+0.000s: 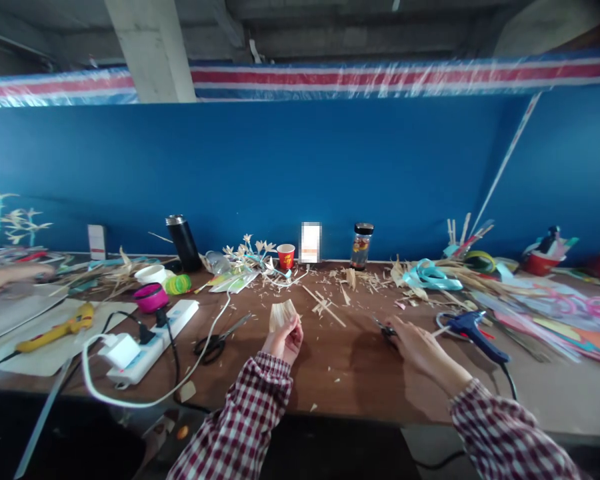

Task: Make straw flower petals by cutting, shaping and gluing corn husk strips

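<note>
My left hand [285,340] is closed around a small pale piece of dried husk [281,313], held upright above the brown table [340,373]. My right hand [413,343] lies flat on the table with fingers stretched toward a small pair of dark scissors [386,329], its fingertips touching them. A blue glue gun [473,330] lies just right of that hand. Both sleeves are red and white checked.
Black scissors [215,343] and a white power strip [150,343] with cables lie at left, near a yellow glue gun [55,331]. A black flask [183,241], red cup [286,255], jar [361,245] and husk scraps line the back. Another person's hand [5,277] is far left.
</note>
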Action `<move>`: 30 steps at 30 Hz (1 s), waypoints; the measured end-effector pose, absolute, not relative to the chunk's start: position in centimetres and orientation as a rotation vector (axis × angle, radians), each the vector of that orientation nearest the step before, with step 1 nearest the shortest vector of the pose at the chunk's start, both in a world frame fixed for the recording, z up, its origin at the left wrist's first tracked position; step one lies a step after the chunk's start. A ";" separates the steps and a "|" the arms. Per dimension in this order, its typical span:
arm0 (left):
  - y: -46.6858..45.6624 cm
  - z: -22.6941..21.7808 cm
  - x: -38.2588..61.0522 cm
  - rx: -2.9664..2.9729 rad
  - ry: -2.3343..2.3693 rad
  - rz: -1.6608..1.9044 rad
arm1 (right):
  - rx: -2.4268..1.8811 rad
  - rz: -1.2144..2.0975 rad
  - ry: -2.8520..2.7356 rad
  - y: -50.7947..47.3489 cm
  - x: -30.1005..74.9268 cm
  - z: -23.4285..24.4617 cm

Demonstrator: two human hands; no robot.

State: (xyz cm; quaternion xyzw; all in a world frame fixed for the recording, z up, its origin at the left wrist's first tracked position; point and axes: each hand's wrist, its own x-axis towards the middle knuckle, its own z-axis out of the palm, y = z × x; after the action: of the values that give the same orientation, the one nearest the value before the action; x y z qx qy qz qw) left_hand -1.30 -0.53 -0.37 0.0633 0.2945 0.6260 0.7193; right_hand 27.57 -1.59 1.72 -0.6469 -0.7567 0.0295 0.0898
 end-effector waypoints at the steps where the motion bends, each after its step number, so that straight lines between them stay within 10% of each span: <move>1: -0.6 -0.3 -1.3 0.143 0.645 1.379 | -1.892 0.130 -2.248 -1.7 27.6 1.5; 9: -0.7 -0.2 -1.3 0.111 0.645 1.413 | -1.124 1.460 -1.655 -3.8 24.3 1.1; 30: -0.2 -0.2 -2.1 0.015 0.535 1.507 | -0.708 1.936 -1.336 -6.6 13.7 1.4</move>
State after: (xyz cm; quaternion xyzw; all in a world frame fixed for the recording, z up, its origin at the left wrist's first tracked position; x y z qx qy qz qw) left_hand -2.10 -0.20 -0.20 0.0067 0.2398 0.6757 0.6970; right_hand 13.74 -6.56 1.41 -0.2713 -0.5123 0.7424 0.3360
